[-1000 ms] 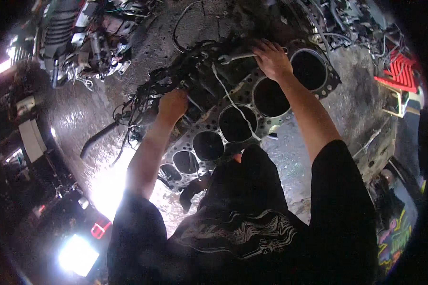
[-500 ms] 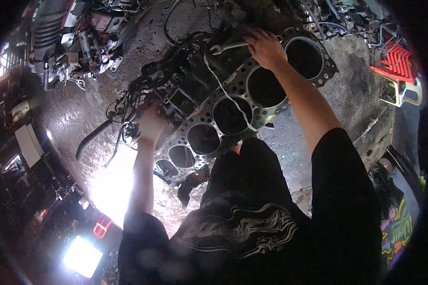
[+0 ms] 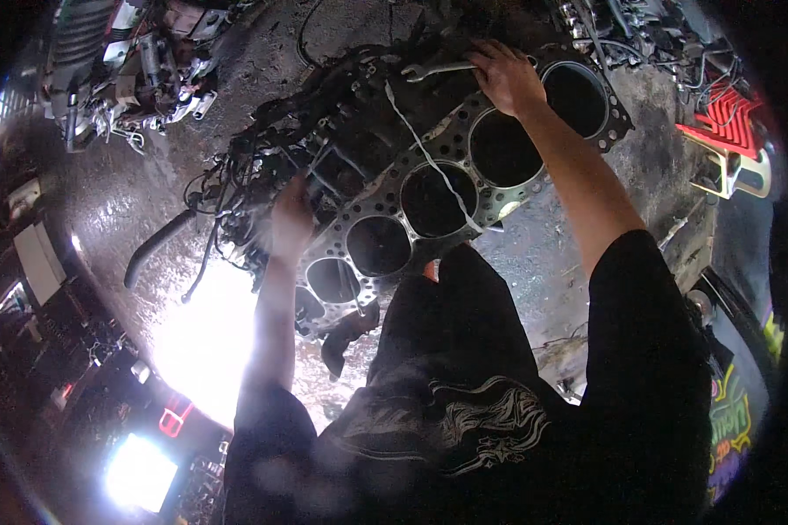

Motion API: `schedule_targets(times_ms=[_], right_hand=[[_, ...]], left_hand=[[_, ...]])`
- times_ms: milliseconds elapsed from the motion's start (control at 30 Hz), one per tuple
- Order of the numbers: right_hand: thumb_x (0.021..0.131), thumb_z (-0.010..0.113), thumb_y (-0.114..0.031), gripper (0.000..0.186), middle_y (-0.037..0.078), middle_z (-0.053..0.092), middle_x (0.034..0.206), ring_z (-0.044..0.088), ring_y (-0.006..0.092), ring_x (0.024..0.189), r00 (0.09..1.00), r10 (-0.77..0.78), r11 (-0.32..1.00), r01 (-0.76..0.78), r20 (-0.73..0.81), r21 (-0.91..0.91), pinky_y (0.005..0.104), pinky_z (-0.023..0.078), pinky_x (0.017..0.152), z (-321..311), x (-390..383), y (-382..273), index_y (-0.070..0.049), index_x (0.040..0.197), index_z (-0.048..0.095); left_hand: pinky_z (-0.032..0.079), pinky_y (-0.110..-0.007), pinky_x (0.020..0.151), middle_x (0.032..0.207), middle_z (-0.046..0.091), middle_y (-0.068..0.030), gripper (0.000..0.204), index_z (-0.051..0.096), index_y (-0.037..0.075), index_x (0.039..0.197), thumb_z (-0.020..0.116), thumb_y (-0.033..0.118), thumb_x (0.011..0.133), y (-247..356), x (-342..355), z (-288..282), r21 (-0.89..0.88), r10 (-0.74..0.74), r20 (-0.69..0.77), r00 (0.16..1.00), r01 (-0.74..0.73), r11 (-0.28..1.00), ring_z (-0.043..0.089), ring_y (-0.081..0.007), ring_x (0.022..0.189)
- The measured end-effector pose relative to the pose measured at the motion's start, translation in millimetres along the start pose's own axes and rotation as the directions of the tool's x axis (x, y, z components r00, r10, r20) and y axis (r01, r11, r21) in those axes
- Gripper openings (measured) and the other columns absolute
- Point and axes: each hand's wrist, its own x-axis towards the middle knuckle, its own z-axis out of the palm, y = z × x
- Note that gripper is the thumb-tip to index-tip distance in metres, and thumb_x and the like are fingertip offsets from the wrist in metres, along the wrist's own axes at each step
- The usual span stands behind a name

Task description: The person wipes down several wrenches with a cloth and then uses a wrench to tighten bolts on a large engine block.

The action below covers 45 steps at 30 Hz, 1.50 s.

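Observation:
A large engine block (image 3: 392, 199) lies aslant in front of my legs, with a row of several round cylinder bores showing in its flat metal face. My right hand (image 3: 510, 80) rests at the block's far edge, fingers curled round an open-end wrench (image 3: 438, 69). The wrench's jaw points left; its other end is hidden by the hand. Beside the block's left part, my left hand (image 3: 291, 219) is closed among dark pipes and fittings, slightly blurred. What its fingers grip is too unclear to make out. A pale twisted strip (image 3: 431, 161) hangs across one bore.
Dark hoses (image 3: 159, 248) and loose wiring stick out at the block's left. Another engine assembly (image 3: 144, 74) stands far left, more machine parts (image 3: 630, 39) far right. A red-and-cream plastic chair (image 3: 727, 131) is at right. A bright lamp (image 3: 142, 472) glares at lower left.
The whole view has shifted slightly. My left hand has moved a little farther up along the block's side fittings. My right hand stays on the wrench at the far edge.

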Motion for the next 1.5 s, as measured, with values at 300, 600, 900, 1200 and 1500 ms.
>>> schedule_targets(times_ms=[300,600,900,1200,1500], right_hand=[[0.104,0.049,-0.033,0.036,0.002,0.046,0.151,0.043,0.0243,0.141,0.999,0.003,0.999,-0.005,-0.049,-0.033,0.0453,0.041,0.115,12.8,-4.6,2.8,-0.023,0.138,0.056],[0.103,0.051,-0.033,0.035,0.004,0.05,0.147,0.046,0.0251,0.138,0.995,-0.007,1.0,0.006,-0.098,-0.004,0.0459,0.045,0.11,12.1,-5.7,3.1,-0.021,0.135,0.058],[0.105,0.047,-0.031,0.036,0.007,0.048,0.151,0.044,0.0287,0.14,0.999,-0.03,1.0,0.03,0.022,-0.005,0.0486,0.042,0.112,2.8,-3.5,4.1,-0.019,0.137,0.058],[0.106,0.044,-0.032,0.036,0.009,0.049,0.148,0.046,0.031,0.138,0.992,-0.121,0.992,0.122,-0.034,0.035,0.0521,0.043,0.111,21.6,-1.2,6.3,-0.017,0.136,0.057],[0.105,0.048,-0.032,0.035,0.013,0.052,0.144,0.05,0.0332,0.134,0.976,-0.189,0.982,0.189,-0.104,-0.017,0.0543,0.045,0.108,16.6,2.8,8.8,-0.017,0.134,0.061]], left_hand=[[0.053,-0.05,0.09,0.125,0.064,-0.0234,0.042,0.056,0.01,0.137,0.048,0.009,0.096,24.2,33.8,-32.5,0.233,-0.068,0.349,0.935,-0.017,0.972,0.065,-0.0409,0.107],[0.053,-0.056,0.077,0.099,0.069,-0.027,0.04,0.058,0.013,0.135,0.048,0.013,0.096,35.8,47.5,-41.8,0.178,-0.083,0.411,0.908,0.01,0.984,0.067,-0.0449,0.092],[0.053,-0.054,0.089,0.111,0.069,-0.0241,0.037,0.057,0.017,0.137,0.046,0.022,0.102,26.9,26.0,-24.0,0.165,-0.073,0.294,0.953,0.025,0.986,0.066,-0.0426,0.104],[0.055,-0.049,0.092,0.121,0.067,-0.022,0.043,0.051,0.019,0.144,0.048,0.02,0.102,33.5,49.8,-33.4,0.272,-0.26,0.476,0.84,0.141,0.952,0.066,-0.039,0.11],[0.055,-0.049,0.092,0.12,0.066,-0.0239,0.047,0.043,0.02,0.151,0.05,0.018,0.104,26.4,44.5,-36.5,0.356,-0.156,0.54,0.827,-0.057,0.933,0.067,-0.0389,0.107]])
